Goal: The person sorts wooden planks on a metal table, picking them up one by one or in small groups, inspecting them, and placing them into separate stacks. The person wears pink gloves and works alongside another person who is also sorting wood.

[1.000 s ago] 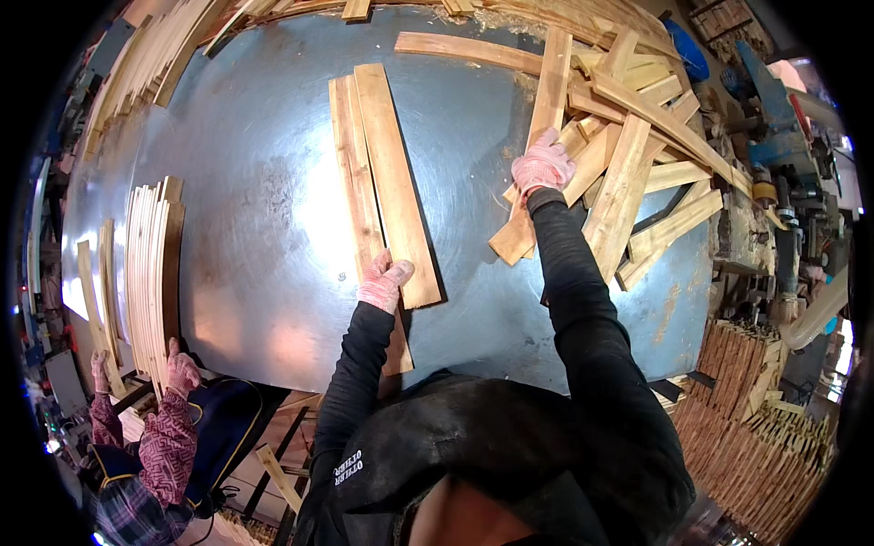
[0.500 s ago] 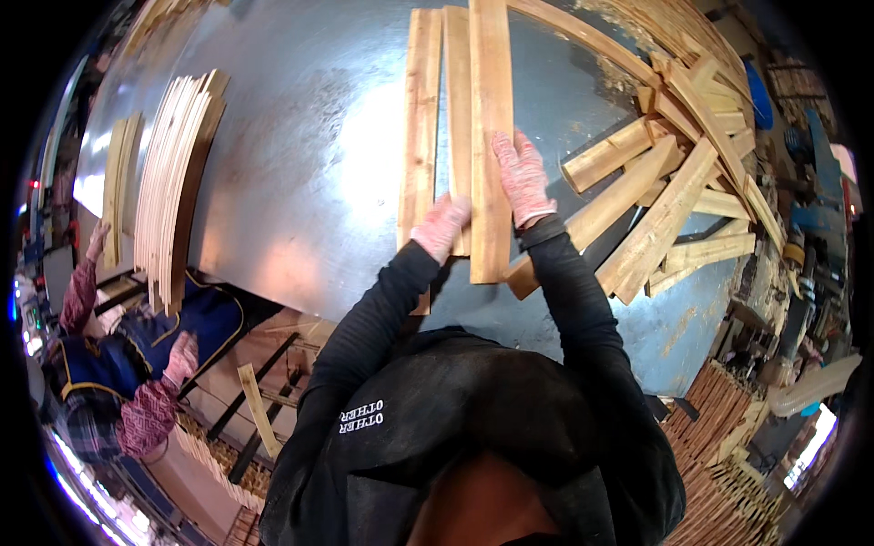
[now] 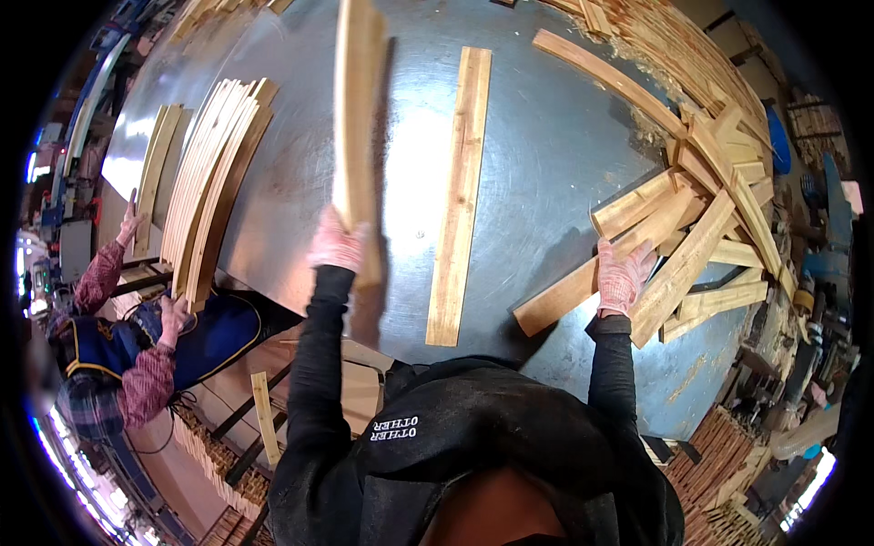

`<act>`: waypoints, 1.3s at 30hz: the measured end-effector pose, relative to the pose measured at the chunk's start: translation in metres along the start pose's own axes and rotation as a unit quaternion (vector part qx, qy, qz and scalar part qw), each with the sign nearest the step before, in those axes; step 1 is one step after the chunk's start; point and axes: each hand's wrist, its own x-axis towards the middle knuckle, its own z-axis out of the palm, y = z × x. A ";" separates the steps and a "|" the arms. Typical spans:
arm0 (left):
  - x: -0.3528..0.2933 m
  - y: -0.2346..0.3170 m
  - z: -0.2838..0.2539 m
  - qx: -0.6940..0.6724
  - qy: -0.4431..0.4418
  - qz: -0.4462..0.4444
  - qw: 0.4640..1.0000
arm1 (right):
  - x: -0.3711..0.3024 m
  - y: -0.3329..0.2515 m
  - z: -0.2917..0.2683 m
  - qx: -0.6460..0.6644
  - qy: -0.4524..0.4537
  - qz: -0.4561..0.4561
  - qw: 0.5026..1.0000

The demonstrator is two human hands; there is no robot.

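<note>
In my gloved left hand (image 3: 337, 244) are wooden planks (image 3: 360, 109), gripped near their close end and blurred by motion, so I cannot count them. They tilt over the metal table (image 3: 273, 205). My right hand (image 3: 623, 276), also gloved, is closed around a wooden board (image 3: 557, 297) at the edge of a loose heap of boards (image 3: 690, 246). Between my two hands a single knotty plank (image 3: 459, 196) lies flat, pointing away from me and touched by neither hand.
At the left stands a stack of thin planks (image 3: 211, 173). Another person's gloved hand (image 3: 173, 318) touches its near end, and their other hand (image 3: 130, 223) is at a separate plank (image 3: 157, 177). More piled wood (image 3: 678, 59) lines the far right edge. Bundled strips (image 3: 715, 464) are at the lower right.
My left hand has moved left, lifting planks away from the lone plank. My right hand has shifted right and down onto a board of the heap. The other person's near hand has reached the stack.
</note>
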 end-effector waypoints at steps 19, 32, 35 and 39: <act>-0.117 0.147 0.067 0.083 -0.191 0.079 0.975 | -0.033 -0.045 0.012 0.848 -0.480 0.076 0.211; -0.105 0.108 0.088 -0.622 -0.379 -0.138 0.672 | -0.094 -0.107 0.040 0.573 -0.339 -0.061 0.744; -0.103 0.128 0.069 -0.686 -0.370 -0.231 0.583 | -0.080 -0.090 0.040 0.555 -0.407 -0.025 0.725; -0.102 0.133 0.073 -0.554 -0.365 -0.201 0.720 | -0.080 -0.083 0.045 0.390 -0.419 -0.130 0.809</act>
